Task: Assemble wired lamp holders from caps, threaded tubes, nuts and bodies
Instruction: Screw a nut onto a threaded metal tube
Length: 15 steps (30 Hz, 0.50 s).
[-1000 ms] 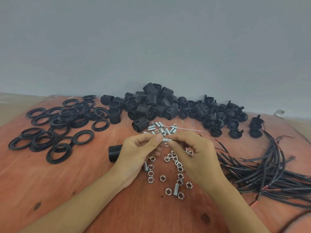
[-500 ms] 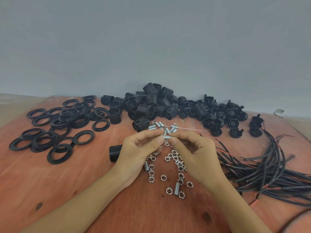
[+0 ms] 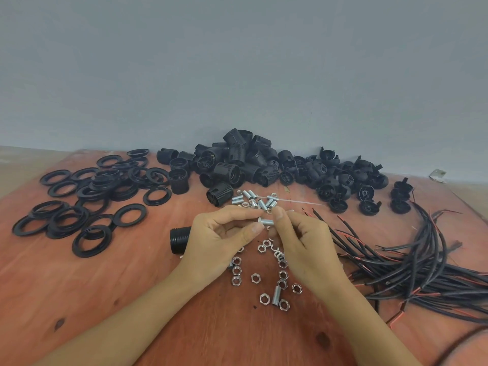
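Threaded tube (image 3: pixel 265 221) — right end buried in the right hand (image 3: pixel 303 247) fingers; whether a nut sits on its left end is too small to tell; black lamp-holder body (image 3: pixel 179 240) half hidden behind the left hand (image 3: pixel 216 241); some nuts (image 3: pixel 255 278) covered by both hands; wire bundle (image 3: pixel 422 269) — cut off by the right edge.

On the worktop (image 3: pixel 79 299), rings (image 3: pixel 87 196) lie left, bodies (image 3: pixel 232 165) and caps (image 3: pixel 343 178) behind, wires (image 3: pixel 422 260) right, nuts (image 3: pixel 261 276) in front of tubes (image 3: pixel 257 200).
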Tool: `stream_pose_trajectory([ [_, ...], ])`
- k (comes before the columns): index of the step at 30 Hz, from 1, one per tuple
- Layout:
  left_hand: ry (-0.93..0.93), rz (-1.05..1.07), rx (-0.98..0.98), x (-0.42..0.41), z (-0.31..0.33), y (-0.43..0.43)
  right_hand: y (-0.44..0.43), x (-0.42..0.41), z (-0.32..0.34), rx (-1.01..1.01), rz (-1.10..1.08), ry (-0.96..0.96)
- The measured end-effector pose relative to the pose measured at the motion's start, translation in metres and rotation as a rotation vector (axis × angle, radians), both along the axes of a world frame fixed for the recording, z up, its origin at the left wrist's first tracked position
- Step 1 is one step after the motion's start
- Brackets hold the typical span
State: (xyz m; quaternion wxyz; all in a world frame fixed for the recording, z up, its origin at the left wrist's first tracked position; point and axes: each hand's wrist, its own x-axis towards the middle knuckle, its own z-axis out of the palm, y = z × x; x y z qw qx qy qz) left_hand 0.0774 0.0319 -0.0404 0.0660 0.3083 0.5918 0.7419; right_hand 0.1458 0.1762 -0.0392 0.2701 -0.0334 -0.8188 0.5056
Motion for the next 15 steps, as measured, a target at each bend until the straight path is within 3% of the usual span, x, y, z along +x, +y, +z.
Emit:
stream_pose_trajectory([
  [2, -0.006, 0.004, 0.003, 0.001, -0.001, 0.002, -0.002, 0.001, 0.001, 0.000, -0.007, -0.023],
  [13, -0.024, 0.053, 0.019, 0.001, -0.001, 0.001, -0.002, 0.001, 0.015, -0.545, 0.207, -0.132],
  [15, -0.021, 0.052, 0.024, 0.000, -0.001, -0.001, -0.002, 0.001, 0.017, -0.561, 0.219, -0.124],
])
